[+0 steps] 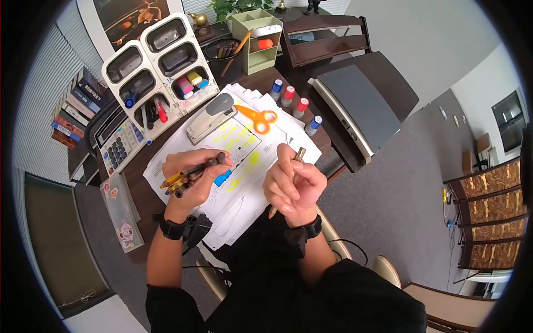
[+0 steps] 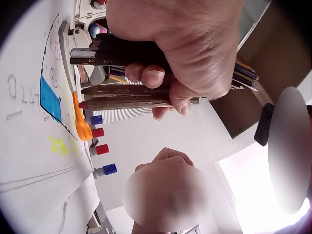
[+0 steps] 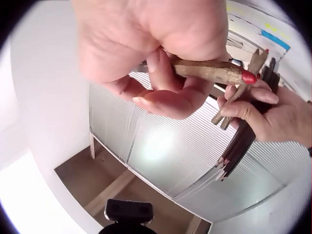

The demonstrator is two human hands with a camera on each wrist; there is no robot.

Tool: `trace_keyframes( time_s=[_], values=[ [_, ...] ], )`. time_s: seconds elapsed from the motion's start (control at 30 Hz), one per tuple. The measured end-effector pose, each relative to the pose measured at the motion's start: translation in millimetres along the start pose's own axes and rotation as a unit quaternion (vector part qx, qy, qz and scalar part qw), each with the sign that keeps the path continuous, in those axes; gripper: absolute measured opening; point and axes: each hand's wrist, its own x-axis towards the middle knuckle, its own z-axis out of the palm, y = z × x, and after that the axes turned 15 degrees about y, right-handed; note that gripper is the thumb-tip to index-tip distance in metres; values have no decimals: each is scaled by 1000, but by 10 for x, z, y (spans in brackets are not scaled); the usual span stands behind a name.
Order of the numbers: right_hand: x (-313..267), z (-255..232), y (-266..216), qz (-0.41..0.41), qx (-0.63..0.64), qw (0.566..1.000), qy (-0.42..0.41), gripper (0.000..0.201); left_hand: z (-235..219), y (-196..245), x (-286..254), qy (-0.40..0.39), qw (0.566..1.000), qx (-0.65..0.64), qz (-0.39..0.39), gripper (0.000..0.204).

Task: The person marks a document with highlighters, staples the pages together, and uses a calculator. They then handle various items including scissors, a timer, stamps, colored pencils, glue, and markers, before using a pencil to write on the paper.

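In the head view my left hand (image 1: 201, 191) grips a bundle of pencils over the papers. The left wrist view shows their dark shafts (image 2: 131, 56) in the palm, while two more pencils, one a red-tipped pencil (image 2: 124, 102), stick out between thumb and fingers. My right hand (image 1: 297, 188), palm up at the right of the papers, holds a single wood-toned pencil (image 1: 300, 154). Its red tip (image 3: 248, 76) points toward the left hand in the right wrist view. Under the hands lie papers (image 1: 222, 213) with yellow highlighting and a blue patch (image 1: 223, 177).
Orange scissors (image 1: 258, 117) and a white-grey stapler (image 1: 211, 119) lie on the papers. Several red- and blue-capped tubes (image 1: 288, 95) stand at the right edge. Behind are a white organizer (image 1: 166, 83), a black pencil cup (image 1: 229, 66) and a green holder (image 1: 251, 25); a keypad device (image 1: 119, 141) sits left.
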Motion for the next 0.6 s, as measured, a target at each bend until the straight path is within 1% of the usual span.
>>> trace_keyframes(
  time_s=[0.07,0.1,0.13,0.17,0.2,0.23,0.27,0.3,0.33,0.4,0.43,0.5,0.53,0.57,0.6],
  values=[
    [-21,52,-45,-48,-117,989,78,23,-2,8,5,0,1000,-3,-9,7],
    [-34,77,-95,-45,-116,989,78,23,-8,14,4,1,1000,-6,-19,7],
    [-39,105,-170,-94,-252,956,116,24,-15,20,10,4,1000,-3,-20,7],
    [-41,157,-247,-138,-382,901,150,24,-19,23,14,5,1000,-1,-25,7],
    [-44,258,-355,-170,-524,809,206,28,-14,16,1,9,999,1,-32,8],
    [12,378,-409,-186,-650,703,218,27,11,-1,-8,26,999,-5,-35,9],
    [77,446,-486,-178,-768,586,186,23,-1,-5,-4,20,999,10,-40,10],
    [140,480,-543,-167,-864,452,146,20,-17,-8,-6,13,999,25,-44,10],
    [200,458,-569,-159,-867,451,140,20,-17,-50,-22,22,998,24,-50,10],
    [298,356,-607,-190,-939,286,-20,16,5,-156,-54,47,999,-12,-15,12],
    [337,313,-601,-184,-941,285,-24,16,9,-166,-58,53,998,-13,-20,12],
    [418,233,-560,-199,-959,182,-82,14,0,-151,-43,56,998,-28,-31,14],
    [455,199,-541,-194,-960,182,-86,14,-8,-143,-35,53,997,-40,-43,14],
    [491,169,-522,-180,-970,123,-105,12,-5,-145,-27,57,997,-39,-47,14],
    [515,146,-506,-164,-977,63,-124,11,5,-149,-26,62,993,-78,-62,13]
  ],
)
